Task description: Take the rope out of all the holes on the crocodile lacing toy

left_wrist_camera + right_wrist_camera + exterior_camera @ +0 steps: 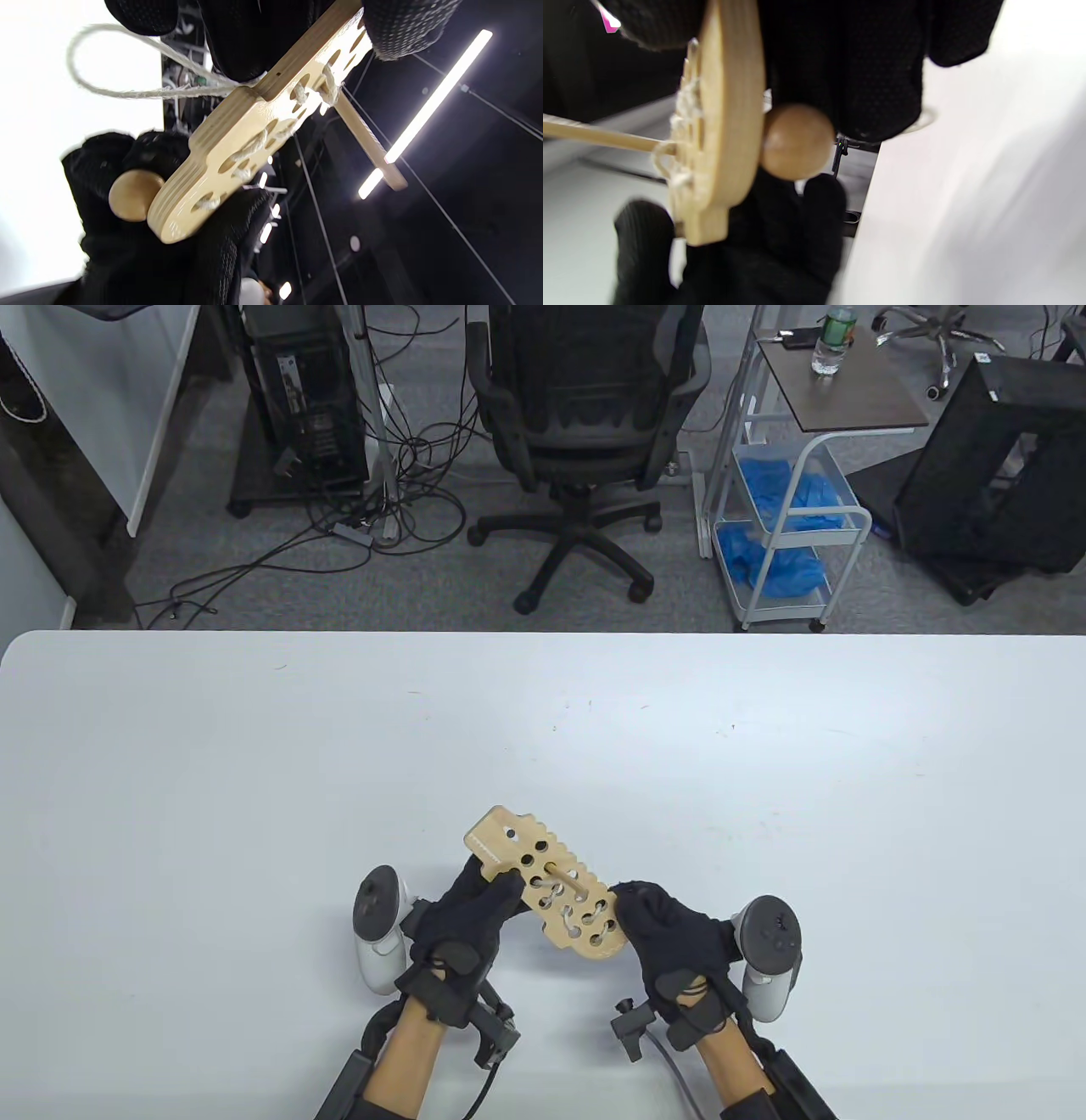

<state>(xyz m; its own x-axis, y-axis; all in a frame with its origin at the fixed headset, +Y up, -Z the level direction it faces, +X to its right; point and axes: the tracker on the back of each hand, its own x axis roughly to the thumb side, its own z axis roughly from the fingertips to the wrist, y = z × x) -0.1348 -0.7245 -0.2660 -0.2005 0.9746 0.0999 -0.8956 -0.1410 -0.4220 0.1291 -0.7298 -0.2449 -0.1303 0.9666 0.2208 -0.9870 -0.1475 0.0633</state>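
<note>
Your left hand point(471, 912) and right hand point(657, 929) grip the stiff, light crocodile lacing toy point(547, 886); pull the limp rope point(127, 91) by its wooden needle point(369, 142).

No text, label, brand or number can be read in any view; the bottle point(831, 341) on the side table point(848, 390) bears a green label, its wording too small to read.

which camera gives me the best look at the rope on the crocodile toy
The left wrist view: the rope shows threaded through the crocodile board, with a slack loop hanging off one side. The table view shows only short pale stitches between holes. The right wrist view sees the board edge-on, with blurred bits of rope.
</note>
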